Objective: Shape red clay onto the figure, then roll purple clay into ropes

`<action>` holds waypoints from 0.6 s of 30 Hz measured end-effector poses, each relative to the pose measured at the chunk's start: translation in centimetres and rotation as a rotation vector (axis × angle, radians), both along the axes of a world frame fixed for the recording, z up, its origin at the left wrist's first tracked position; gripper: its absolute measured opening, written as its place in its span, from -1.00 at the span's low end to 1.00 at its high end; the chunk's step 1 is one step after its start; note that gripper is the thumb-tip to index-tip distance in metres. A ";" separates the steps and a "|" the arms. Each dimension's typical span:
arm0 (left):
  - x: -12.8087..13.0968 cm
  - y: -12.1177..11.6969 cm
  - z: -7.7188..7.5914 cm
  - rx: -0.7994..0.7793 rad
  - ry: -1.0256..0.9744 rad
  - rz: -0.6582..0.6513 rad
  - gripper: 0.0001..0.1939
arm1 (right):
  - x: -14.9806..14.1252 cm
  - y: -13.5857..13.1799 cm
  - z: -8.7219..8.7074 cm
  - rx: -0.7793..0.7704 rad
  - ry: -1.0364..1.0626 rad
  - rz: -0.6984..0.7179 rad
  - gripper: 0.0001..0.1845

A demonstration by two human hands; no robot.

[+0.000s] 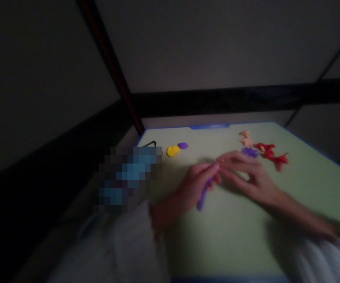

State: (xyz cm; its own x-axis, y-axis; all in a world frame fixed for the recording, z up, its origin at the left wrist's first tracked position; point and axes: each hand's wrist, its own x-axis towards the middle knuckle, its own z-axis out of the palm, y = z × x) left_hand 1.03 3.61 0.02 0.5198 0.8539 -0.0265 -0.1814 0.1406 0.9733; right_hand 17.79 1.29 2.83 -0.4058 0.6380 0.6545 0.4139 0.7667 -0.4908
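My left hand (198, 179) is closed around a thin purple clay roll (202, 198), whose lower end sticks out beneath the fingers and slants down to the left. The roll's upper end is hidden in the grip. My right hand (246, 173) comes in from the right, its thumb and fingertips pinched together against the tip of my left thumb. Whatever lies between those right fingertips is too small and blurred to name. Just beyond the right hand, a purple piece with a fringed edge (250, 152) lies on the table.
The pale green table (231, 239) has a blue edge. A yellow clay lump (173, 150) and a small purple lump (183, 145) lie at the back left. Red pieces (272, 154) and a peach-coloured figure (246, 139) are at the right. A pixelated blue area (134, 169) covers the left side.
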 end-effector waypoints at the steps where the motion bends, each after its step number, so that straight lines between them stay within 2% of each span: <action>1: 0.0 0.0 -0.1 0.002 0.005 0.004 -0.71 | 0.0 0.0 0.0 0.010 -0.011 0.008 -0.75; 6: -0.1 -0.1 0.1 0.007 0.010 0.000 -0.71 | 0.0 -0.2 0.1 -0.054 0.009 -0.006 -0.79; 10: -0.2 -0.2 0.6 -0.026 -0.052 -0.063 -0.71 | 0.3 0.1 -0.1 -0.167 0.188 -0.064 -0.79; 13: -0.2 -0.4 0.7 -0.055 -0.108 -0.098 -0.72 | 0.4 0.4 -0.3 -0.232 0.246 -0.023 -0.77; 18: 0.0 -0.5 0.6 -0.091 -0.132 -0.095 -0.73 | 0.1 0.0 0.2 -0.261 0.177 0.057 -0.79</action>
